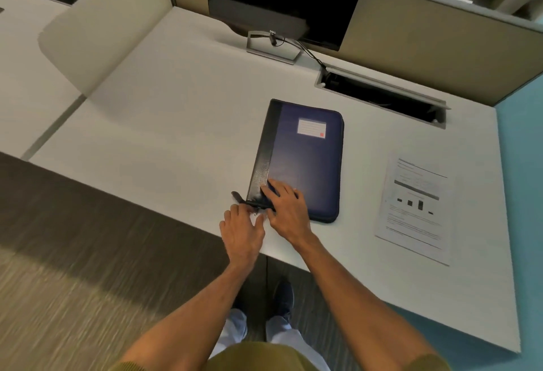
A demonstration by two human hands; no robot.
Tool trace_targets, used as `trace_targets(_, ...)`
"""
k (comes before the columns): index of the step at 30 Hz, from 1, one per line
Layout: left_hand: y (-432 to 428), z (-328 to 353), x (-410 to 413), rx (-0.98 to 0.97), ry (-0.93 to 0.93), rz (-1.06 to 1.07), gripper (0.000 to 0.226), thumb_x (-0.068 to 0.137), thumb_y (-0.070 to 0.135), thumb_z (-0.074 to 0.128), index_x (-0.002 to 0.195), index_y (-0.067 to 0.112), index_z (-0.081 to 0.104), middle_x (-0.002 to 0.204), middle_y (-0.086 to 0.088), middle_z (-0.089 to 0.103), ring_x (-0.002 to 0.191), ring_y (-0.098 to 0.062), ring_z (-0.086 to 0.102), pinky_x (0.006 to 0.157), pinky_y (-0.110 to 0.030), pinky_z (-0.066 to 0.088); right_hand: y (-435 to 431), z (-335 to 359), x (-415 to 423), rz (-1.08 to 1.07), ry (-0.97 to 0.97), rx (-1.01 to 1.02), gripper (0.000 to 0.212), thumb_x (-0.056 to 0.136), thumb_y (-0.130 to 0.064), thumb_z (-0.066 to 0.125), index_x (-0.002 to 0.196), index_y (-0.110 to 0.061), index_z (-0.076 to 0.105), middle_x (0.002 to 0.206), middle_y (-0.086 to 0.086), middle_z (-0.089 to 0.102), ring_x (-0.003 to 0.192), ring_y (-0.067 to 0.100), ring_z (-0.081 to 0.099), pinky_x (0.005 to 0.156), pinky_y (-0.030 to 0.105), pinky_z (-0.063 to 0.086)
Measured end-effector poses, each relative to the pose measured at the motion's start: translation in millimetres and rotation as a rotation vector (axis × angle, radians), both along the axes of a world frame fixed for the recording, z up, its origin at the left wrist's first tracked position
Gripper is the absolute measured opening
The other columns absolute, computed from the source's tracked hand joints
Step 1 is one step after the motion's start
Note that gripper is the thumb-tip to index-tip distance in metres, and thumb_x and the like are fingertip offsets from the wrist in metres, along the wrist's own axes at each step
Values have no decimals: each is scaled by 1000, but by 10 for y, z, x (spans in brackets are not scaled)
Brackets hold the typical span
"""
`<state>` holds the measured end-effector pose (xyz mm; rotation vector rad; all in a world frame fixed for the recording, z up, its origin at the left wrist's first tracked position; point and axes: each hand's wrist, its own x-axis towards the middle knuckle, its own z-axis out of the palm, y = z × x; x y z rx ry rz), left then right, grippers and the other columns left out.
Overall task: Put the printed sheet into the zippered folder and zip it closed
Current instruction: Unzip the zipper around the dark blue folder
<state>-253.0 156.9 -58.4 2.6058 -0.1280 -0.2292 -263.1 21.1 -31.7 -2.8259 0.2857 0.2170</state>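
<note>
One navy zippered folder is laid flat, long axis near-to-far, black spine left, label far; pressed by flat right hand, zip pull pinched by left hand.

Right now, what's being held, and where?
Left hand seems to pinch the zipper pull at the near corner of the folder; right hand presses its cover.

A white desk is bearing a zippered folder lying flat under the right hand, a printed sheet lying well to that hand's right, and a monitor stand beyond it.
</note>
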Motion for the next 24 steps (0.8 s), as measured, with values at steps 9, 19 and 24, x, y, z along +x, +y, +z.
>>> trace_targets(9, -70, 14, 18, 61, -13, 27, 17, 105, 32, 61, 113, 19, 68, 111, 4, 69, 102, -18, 60, 90, -39, 53, -23, 79, 43, 9, 24, -7, 66, 98, -32, 65, 160, -29, 41, 169, -1, 35, 154, 22, 35, 122, 49, 38)
trace_targets(19, 270, 81, 335, 282, -94, -178, 22, 109, 34, 53, 123, 19, 60, 118, 1, 64, 106, -20, 58, 92, -37, 48, -96, 174, 65, 10, 50, -21, 63, 97, -30, 67, 157, -26, 47, 165, 2, 41, 150, 25, 41, 117, 50, 47)
trace_targets(24, 334, 84, 412, 318, -123, -198, 19, 110, 35, 50, 118, 20, 60, 114, 3, 63, 102, -20, 57, 88, -37, 47, -125, 215, 107, 24, 37, -29, 60, 98, -31, 65, 155, -27, 50, 164, 0, 43, 149, 24, 42, 109, 46, 54)
